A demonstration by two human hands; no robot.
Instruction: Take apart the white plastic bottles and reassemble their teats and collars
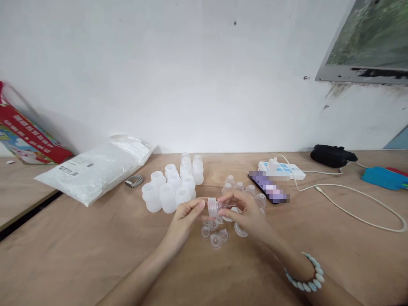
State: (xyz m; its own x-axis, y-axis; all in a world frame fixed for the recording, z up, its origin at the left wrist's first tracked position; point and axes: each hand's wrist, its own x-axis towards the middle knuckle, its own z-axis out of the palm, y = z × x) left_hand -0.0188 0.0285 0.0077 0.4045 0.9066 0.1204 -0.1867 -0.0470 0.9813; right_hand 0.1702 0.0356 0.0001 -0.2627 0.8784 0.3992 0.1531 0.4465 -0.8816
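Observation:
My left hand (188,212) pinches a translucent ribbed bottle collar (212,207) between thumb and fingers. From the right, my right hand (247,210) grips a clear bottle nipple (220,205) whose base meets the collar; how deep it sits inside, I cannot tell. Below the hands lie several loose clear nipples (216,240). Behind my right hand stand several translucent domed caps (250,190), partly covered by it. A white ring (241,230) rests under that hand. Several frosted bottles (168,198) stand open-topped behind my left hand, and two domed bottles (198,171) stand farther back.
At the left are a white plastic bag (102,168), a watch (133,182) and a red printed bag (30,136). A phone (268,187), power strip (295,171), white cable (366,221), black case (331,155) and blue object (384,177) lie rightward. The wall (204,85) bounds the table.

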